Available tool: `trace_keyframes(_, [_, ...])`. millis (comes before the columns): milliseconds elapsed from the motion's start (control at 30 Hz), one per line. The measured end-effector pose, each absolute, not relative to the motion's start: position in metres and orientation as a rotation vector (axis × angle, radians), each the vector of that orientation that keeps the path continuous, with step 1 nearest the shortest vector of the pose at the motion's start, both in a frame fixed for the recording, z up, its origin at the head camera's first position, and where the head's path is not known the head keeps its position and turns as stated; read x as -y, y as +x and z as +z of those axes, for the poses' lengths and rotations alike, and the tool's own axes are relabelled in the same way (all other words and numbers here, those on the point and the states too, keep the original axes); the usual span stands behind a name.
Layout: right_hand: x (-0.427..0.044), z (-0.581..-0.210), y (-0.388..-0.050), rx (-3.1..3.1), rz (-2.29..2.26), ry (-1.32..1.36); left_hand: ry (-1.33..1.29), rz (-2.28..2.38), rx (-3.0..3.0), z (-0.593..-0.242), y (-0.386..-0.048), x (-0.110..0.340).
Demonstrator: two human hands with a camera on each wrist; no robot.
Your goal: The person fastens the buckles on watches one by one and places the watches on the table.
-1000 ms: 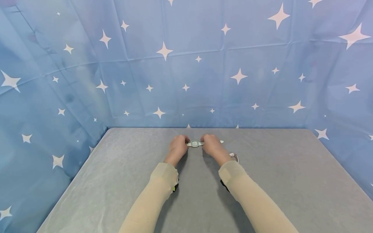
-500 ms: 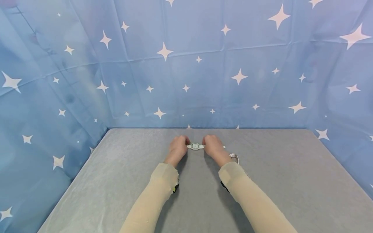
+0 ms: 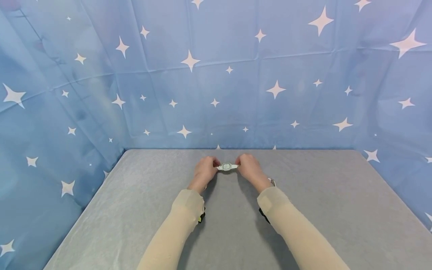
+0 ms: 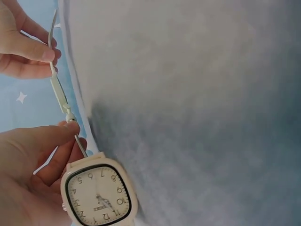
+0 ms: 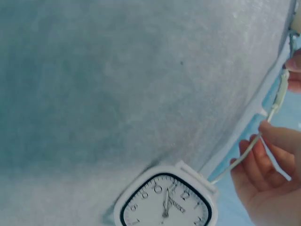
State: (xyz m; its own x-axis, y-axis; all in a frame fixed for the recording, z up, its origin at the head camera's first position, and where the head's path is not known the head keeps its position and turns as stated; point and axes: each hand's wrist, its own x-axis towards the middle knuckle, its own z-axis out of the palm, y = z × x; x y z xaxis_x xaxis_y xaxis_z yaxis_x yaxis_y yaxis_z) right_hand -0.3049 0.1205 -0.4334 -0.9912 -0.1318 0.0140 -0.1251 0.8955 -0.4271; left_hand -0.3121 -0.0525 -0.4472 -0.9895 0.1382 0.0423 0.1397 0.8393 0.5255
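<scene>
My left hand (image 3: 205,169) and right hand (image 3: 250,168) hold a pale wristwatch (image 3: 226,166) stretched between them, its dial facing up toward the head camera. Left fingers pinch the strap at one end and right fingers pinch the other. Seen nearly edge-on, the pale watch (image 4: 58,94) also shows in the left wrist view. Close to that camera is a cream square watch dial (image 4: 99,193). A white square dial (image 5: 165,202) similarly appears low in the right wrist view. How these dials are attached cannot be told. Much of the held strap is hidden by fingers.
A grey cloth-covered table (image 3: 135,210) spreads below my hands. Its far edge meets a blue curtain (image 3: 162,82) with white stars, which also encloses both sides. A band (image 3: 272,182) circles my right wrist, and dark straps sit beneath both sleeves.
My right hand has shifted slightly right. The strap tip that stuck out beyond it is now hidden. The watch stays between both hands, having dipped slightly and come back up.
</scene>
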Motion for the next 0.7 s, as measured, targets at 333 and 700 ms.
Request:
trace_keyframes(333, [-0.127, -0.423, -0.300, -3.030, -0.770, -0.220, -0.285, -1.069, 2.942, -0.441, -0.315, 0.058])
trace_keyframes(700, [-0.132, -0.409, -0.299, -3.018, -0.866, -0.286, -0.337, -1.175, 2.863, -0.429, -0.313, 0.063])
